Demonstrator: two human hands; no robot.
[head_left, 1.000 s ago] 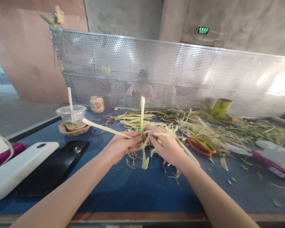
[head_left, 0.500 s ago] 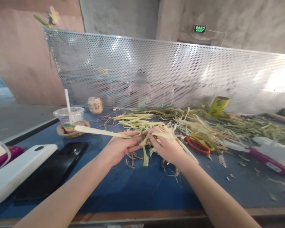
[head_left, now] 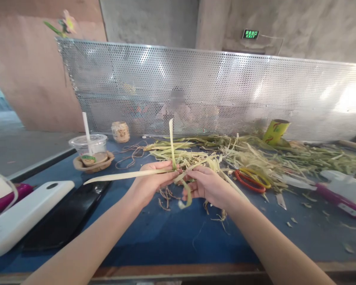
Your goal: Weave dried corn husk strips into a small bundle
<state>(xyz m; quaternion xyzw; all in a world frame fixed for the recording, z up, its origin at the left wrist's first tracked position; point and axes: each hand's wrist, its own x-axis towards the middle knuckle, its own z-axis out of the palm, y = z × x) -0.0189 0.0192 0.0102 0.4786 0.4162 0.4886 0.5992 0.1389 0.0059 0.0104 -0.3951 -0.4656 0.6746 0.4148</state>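
Pale green strips [head_left: 127, 175]; blue table [head_left: 166, 233]; scissors [head_left: 252, 183] seemingly red-yellow.

The only view comes from a camera on the person's head, looking forward and somewhat down across the bench [head_left: 172, 241] from its near edge. Both forearms enter from the bottom corners, and the left hand [head_left: 150, 185] and right hand [head_left: 209, 187] meet close to the lens, near mid-frame. Straight ahead it faces the perforated metal screen [head_left: 225, 91] along the bench's far side, with the concrete wall [head_left: 308, 23] above. The wide lens curves the frame's edges.

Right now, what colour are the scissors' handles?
The scissors have one red handle and one yellow handle, seen best in the head view.
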